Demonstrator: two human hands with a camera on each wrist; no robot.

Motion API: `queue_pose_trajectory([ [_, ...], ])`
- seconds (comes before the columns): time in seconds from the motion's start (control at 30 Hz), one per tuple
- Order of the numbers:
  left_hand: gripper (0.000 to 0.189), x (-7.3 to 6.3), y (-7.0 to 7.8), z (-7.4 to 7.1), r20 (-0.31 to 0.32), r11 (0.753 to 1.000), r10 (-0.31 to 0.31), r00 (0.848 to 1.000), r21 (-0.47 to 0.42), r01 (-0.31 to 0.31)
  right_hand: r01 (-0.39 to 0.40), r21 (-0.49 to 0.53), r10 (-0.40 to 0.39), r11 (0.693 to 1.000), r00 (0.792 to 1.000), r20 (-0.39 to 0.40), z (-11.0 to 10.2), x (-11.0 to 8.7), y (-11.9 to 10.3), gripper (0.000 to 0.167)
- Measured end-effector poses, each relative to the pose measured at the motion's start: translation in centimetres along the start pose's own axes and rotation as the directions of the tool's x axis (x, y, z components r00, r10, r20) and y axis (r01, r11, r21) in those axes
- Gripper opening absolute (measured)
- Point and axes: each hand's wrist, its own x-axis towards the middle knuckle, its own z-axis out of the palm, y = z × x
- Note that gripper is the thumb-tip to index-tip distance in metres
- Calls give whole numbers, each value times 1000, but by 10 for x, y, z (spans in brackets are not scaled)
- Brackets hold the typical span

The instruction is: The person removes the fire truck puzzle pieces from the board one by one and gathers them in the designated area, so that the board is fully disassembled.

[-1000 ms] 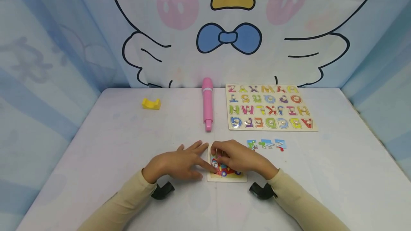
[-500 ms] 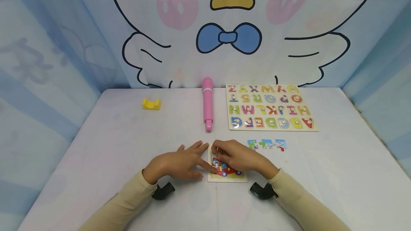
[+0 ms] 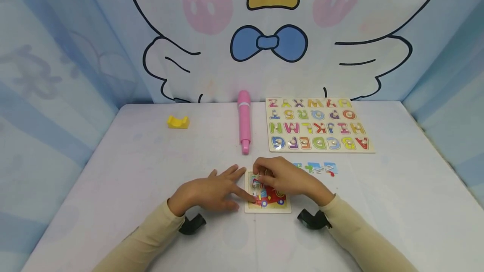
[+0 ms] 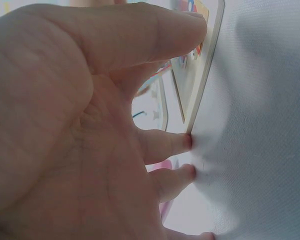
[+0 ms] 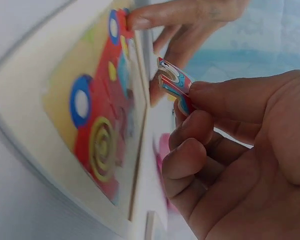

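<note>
A small jigsaw board (image 3: 268,211) with a red vehicle picture lies flat on the table in front of the person. The left hand (image 3: 213,193) is spread palm down at its left side, one fingertip on the picture's lower left. Between thumb and fingers, the right hand (image 3: 285,175) pinches a jigsaw piece (image 5: 176,80) printed in red and blue. In the right wrist view that piece is held up off the board. Several loose blue jigsaw pieces (image 3: 330,168) lie just behind the right hand, which partly covers them in the head view.
Behind the loose pieces lies an alphabet puzzle board (image 3: 321,152) with knobbed letters. A thick pink pen-shaped toy (image 3: 245,123) lies at back centre, a yellow notched block (image 3: 178,122) at back left. A printed cloth backdrop (image 3: 264,79) rises behind the table.
The right hand has lifted and moved back and slightly right with the pinched piece, uncovering more of the red vehicle picture. The left hand has stayed in place.
</note>
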Motion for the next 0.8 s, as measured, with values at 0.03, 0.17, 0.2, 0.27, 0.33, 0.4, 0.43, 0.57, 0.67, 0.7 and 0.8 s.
queue_pose_trajectory([
  [0.03, 40, 0, 0, 0, -1, 1000, -3, 1000, 0, 3, 5, -4, -5, 1000, 1000, -11, -3, -1, -1, 6],
  [0.17, 40, 0, 1, 0, -2, 1000, -9, 1000, 5, 9, 6, -25, -8, 1000, 998, -59, -19, -8, -3, 2],
  [0.2, 40, 0, 1, 0, -2, 1000, -10, 1000, 6, 10, 1, -36, -4, 999, 997, -75, -23, -10, -3, 2],
  [0.27, 40, 1, 1, 0, -1, 1000, -15, 1000, 7, 15, -18, -49, 12, 999, 994, -106, -32, -15, -3, 5],
  [0.33, 40, 1, 1, 0, 0, 1000, -19, 1000, 6, 19, -40, -50, 33, 998, 991, -130, -41, -22, -3, 5],
  [0.4, 40, 1, 1, 1, -1, 1000, -20, 1000, 11, 20, -63, -58, 54, 996, 987, -151, -48, -31, -2, 6],
  [0.43, 40, 1, 1, 1, -1, 1000, -20, 1000, 13, 20, -75, -59, 65, 995, 985, -157, -51, -36, -1, 7],
  [0.57, 40, 0, 2, 0, -6, 1000, -14, 1000, 22, 14, -113, -69, 101, 991, 983, -155, -57, -57, 8, 12],
  [0.67, 39, 0, 2, -1, -6, 1000, -16, 1000, 18, 16, -126, -54, 119, 991, 986, -115, -54, -68, 17, 14],
  [0.7, 39, 0, 2, -1, -4, 1000, -18, 1000, 15, 18, -125, -48, 120, 991, 988, -101, -52, -71, 21, 14],
  [0.8, 39, 0, 2, 0, -4, 1000, -18, 1000, 9, 18, -126, -35, 123, 991, 990, -71, -47, -76, 28, 13],
])
